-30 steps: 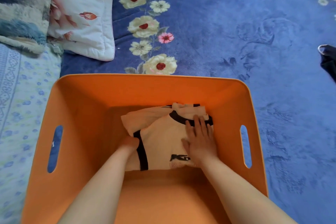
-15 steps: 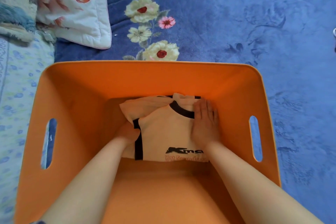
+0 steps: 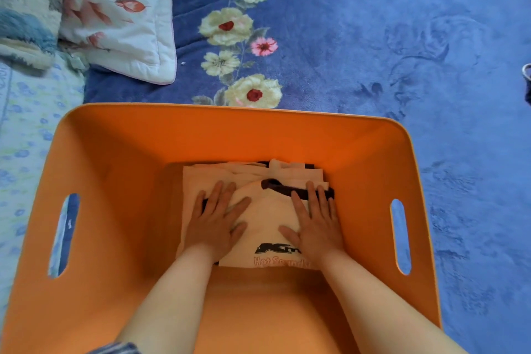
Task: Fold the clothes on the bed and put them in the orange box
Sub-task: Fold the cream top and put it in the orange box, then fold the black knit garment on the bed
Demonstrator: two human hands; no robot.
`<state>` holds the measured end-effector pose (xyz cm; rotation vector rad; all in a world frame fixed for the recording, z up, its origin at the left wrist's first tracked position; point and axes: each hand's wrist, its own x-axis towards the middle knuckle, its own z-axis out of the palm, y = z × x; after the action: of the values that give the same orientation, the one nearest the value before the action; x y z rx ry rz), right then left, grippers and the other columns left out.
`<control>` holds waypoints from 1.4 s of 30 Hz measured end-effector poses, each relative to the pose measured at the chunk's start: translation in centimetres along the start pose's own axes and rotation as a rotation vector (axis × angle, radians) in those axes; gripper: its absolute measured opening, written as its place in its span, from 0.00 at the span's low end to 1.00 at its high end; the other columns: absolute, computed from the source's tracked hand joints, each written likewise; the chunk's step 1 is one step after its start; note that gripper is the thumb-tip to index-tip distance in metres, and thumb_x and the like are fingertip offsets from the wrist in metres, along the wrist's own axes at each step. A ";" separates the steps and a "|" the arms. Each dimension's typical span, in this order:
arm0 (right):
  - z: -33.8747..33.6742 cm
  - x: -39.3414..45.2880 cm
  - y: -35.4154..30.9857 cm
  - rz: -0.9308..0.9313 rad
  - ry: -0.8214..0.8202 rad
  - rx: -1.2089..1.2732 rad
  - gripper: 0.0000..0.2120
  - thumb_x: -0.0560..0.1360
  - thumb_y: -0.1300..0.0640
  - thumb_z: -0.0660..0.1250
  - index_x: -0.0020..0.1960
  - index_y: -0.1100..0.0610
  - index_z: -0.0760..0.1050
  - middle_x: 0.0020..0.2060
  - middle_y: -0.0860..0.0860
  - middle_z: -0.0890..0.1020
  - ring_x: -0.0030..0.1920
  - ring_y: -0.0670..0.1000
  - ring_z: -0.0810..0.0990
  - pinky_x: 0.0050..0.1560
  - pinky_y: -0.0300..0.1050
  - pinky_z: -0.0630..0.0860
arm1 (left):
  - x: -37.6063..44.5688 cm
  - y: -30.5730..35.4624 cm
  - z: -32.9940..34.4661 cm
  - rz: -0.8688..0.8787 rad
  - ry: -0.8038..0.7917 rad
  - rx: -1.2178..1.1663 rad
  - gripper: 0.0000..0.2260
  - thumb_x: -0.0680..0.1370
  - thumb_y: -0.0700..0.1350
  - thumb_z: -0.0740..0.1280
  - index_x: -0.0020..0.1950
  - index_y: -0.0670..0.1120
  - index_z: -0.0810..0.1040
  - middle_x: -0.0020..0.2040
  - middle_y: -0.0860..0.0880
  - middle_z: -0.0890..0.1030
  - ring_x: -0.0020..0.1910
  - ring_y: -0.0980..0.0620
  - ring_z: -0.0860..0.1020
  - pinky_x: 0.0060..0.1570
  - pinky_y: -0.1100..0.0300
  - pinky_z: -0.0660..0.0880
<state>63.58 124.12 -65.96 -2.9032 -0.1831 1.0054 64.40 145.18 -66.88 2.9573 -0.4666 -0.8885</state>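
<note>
Orange plastic forms one open box (image 3: 120, 181) with two slot handles, one in each side wall, standing on a blue floral bedspread (image 3: 373, 52). One folded cream T-shirt (image 3: 267, 227) with dark trim and a printed logo lies on the box floor, against the far wall. Two hands are in view. The left hand (image 3: 214, 224) lies flat on the shirt's left part, fingers straight and spread, gripping nothing. The right hand (image 3: 316, 224) lies flat on the right part, fingertips over the dark collar band, fingers straight and likewise holding nothing. One white quilted pillow (image 3: 120, 14) with orange leaf print and one fluffy blue-and-cream blanket (image 3: 26, 8) lie beyond the box at upper left; one pale patterned sheet (image 3: 28, 123) runs along the left. Compared with half a second earlier, the left hand has come out from the shirt's left edge, where it was tucked, and now rests on top; the raised fold there is flattened.
</note>
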 end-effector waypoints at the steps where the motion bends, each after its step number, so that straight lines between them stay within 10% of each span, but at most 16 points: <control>1: -0.1 0.0 0.1 0.011 -0.003 -0.009 0.46 0.55 0.25 0.18 0.68 0.48 0.24 0.64 0.51 0.22 0.66 0.52 0.23 0.61 0.48 0.20 | 0.3 0.0 0.2 -0.002 0.010 0.046 0.33 0.71 0.65 0.24 0.74 0.61 0.43 0.74 0.49 0.36 0.74 0.48 0.36 0.65 0.49 0.28; 6: -1.9 -0.2 -0.3 0.059 -0.125 0.011 0.36 0.77 0.36 0.48 0.75 0.50 0.32 0.73 0.53 0.30 0.73 0.56 0.30 0.71 0.52 0.33 | 0.6 0.9 -2.6 -0.074 -0.211 0.041 0.25 0.81 0.58 0.46 0.75 0.60 0.40 0.75 0.50 0.32 0.73 0.47 0.31 0.71 0.42 0.36; 13: -9.0 -2.8 -1.3 0.045 -0.154 -0.044 0.25 0.78 0.58 0.55 0.74 0.59 0.57 0.75 0.57 0.48 0.75 0.59 0.41 0.73 0.57 0.43 | -0.9 3.6 -9.7 -0.215 -0.112 0.008 0.21 0.80 0.48 0.55 0.73 0.49 0.60 0.75 0.46 0.55 0.74 0.45 0.53 0.70 0.50 0.57; 20: -18.1 -10.0 2.7 -0.221 0.301 -0.141 0.16 0.77 0.63 0.56 0.64 0.62 0.71 0.67 0.60 0.67 0.73 0.59 0.54 0.73 0.54 0.48 | -4.6 8.2 -19.0 -0.296 0.194 0.036 0.16 0.79 0.45 0.56 0.66 0.46 0.70 0.63 0.46 0.72 0.63 0.46 0.69 0.58 0.52 0.69; 27: -20.3 -17.5 18.2 -0.200 0.466 0.036 0.14 0.77 0.61 0.55 0.61 0.62 0.71 0.64 0.57 0.68 0.69 0.56 0.60 0.59 0.48 0.69 | -5.7 22.1 -25.6 -0.291 0.378 0.003 0.17 0.78 0.44 0.57 0.66 0.45 0.70 0.65 0.45 0.71 0.64 0.45 0.68 0.58 0.52 0.68; 42: -17.8 -29.5 52.5 0.205 0.515 0.308 0.21 0.71 0.55 0.52 0.57 0.63 0.75 0.56 0.56 0.77 0.61 0.56 0.71 0.60 0.50 0.69 | 1.4 56.7 -28.7 0.000 0.214 -0.150 0.18 0.79 0.46 0.58 0.68 0.46 0.67 0.67 0.44 0.68 0.66 0.44 0.66 0.60 0.52 0.68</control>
<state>56.42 67.76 -39.17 -2.8066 0.2756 0.2394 65.30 88.69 -37.74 2.8697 -0.3737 -0.5700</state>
